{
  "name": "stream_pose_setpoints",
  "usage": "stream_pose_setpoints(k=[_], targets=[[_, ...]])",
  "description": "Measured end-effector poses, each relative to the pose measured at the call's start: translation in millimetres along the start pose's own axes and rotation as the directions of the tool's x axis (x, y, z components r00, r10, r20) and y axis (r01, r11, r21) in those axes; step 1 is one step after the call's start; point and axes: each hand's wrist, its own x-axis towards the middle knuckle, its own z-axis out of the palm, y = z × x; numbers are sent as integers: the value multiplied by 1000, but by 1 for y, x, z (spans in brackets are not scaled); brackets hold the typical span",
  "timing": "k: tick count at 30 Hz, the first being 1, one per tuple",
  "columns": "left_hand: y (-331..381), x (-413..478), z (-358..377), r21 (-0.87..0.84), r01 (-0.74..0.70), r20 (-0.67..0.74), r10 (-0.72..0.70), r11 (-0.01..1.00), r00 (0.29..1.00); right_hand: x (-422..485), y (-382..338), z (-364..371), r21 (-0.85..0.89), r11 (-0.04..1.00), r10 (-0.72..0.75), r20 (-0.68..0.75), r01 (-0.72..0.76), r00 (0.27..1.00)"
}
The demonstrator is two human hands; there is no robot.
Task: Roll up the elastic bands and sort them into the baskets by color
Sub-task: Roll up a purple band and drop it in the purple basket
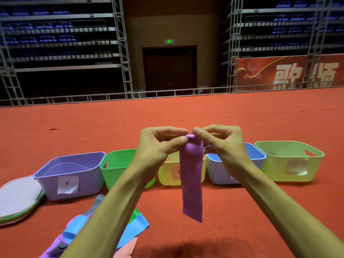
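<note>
1. Both hands are up in front of me. L hand [160, 144] and R hand [221, 142] each pinch the top edge of the purple band [191, 179], thumb vs forefinger, fingertips nearly meeting at the middle.
2. Key relation: the band hangs straight down from the pinch, long axis vertical, free end clear of the floor [242, 211]. The roll looks barely begun (just a small curl at the top), so most of the length is left to wind.
3. Neither hand is nearer, since they share the top edge evenly. To roll it I'd turn the curl downward w/ both thumbs and feed the hanging strip up.
4. Target, I judge, is the purple basket [89, 175], far L of the row and well apart from the band. That makes it a job for the L hand, crossing over the green basket [117, 168].
5. Directly behind the band is the yellow basket [164, 177]. The blue basket [258, 164] sits behind my R wrist and the pale green basket [275, 168] is at the far R.
6. More bands wait in a loose pile [134, 226] under my L forearm, mixed colours. Flat stacked lids [18, 198] sit L of the purple basket.
7. Nothing blocks the rolling. The only risk I see is the strip slipping or the roll going crooked.
</note>
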Motion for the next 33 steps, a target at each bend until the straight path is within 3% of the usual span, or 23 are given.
stream_pose_setpoints(k=[7,13,20,25,33], targets=[[2,-1,0,-84,34,10,-34,996,999,-1,5,-3,-46,995,-88,-6,87,996],[5,0,-2,-102,171,145,-156,980,977,0,6,-6,-2,993,-119,-9,119,993],[2,0,1,-117,88,105,-76,989,992,-2,7,-5,46,993,-113,17,112,993],[2,-2,3,-132,33,77,-23,991,997,-2,7,-6,95,995,-19,62,13,998],[2,-6,2,-158,88,68,-78,984,995,-4,7,-2,72,997,-45,34,42,998]])
